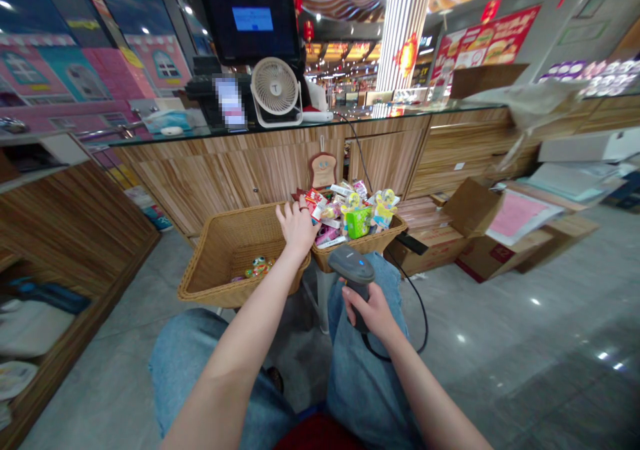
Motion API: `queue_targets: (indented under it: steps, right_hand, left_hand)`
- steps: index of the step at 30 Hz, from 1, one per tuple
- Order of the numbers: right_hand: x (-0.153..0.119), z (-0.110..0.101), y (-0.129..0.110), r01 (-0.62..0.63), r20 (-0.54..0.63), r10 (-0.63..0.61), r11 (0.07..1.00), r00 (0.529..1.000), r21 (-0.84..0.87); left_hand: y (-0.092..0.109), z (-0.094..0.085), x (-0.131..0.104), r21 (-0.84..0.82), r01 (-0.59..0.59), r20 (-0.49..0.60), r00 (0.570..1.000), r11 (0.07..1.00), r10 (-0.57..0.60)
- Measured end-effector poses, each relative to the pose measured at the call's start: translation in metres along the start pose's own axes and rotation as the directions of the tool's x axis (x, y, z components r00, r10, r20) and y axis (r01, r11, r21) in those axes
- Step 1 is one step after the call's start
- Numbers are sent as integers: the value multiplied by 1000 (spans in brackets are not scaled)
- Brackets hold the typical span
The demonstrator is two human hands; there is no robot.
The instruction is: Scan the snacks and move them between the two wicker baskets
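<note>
A seated person in blue jeans [187, 347] leans over two wicker baskets at a shop counter. Nearest the onlooker's eye, the right hand [373, 313] is wrapped around the handle of a dark gray barcode scanner [353, 263], whose head rises above the fist, a blue light on top, just over the right knee. A black cord [425, 303] loops from the grip beside that leg.

Farther out, the left hand [299, 227] reaches palm down where the baskets meet, its fingers spread and unclenched. A red packet [314, 203] lies just beyond and to the right of those fingers, at the left end of the heaped right basket [385, 239]; whether the fingertips touch it cannot be told. Right of the hand, in the same heap, sit a green pack [359, 223] and a yellow-and-blue figure pack [385, 203]. The left basket [215, 295] holds a few small colorful toys [259, 265] at its bottom.

Behind the baskets, a toast-shaped ornament [323, 170] hangs on the wood-grain counter [200, 177], with open cardboard boxes [445, 237] on the right. A white fan [275, 87] and a lit monitor [250, 20] stand on top; a bright striped pillar [400, 37] glows beyond.
</note>
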State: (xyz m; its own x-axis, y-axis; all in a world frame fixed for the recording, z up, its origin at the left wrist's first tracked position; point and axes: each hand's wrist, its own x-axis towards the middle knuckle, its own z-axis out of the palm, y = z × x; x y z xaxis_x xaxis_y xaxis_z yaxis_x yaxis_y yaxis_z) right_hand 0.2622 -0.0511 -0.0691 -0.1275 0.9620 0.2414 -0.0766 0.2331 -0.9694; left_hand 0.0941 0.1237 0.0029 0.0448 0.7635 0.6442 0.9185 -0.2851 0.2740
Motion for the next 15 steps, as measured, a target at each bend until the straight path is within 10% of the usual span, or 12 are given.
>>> queue_targets:
  steps: [15]
  right_hand:
    - [3, 1, -3, 0, -10, -1, 999, 1000, -38]
  left_hand:
    - [-58, -78, -74, -146, -131, 20, 991, 981, 135]
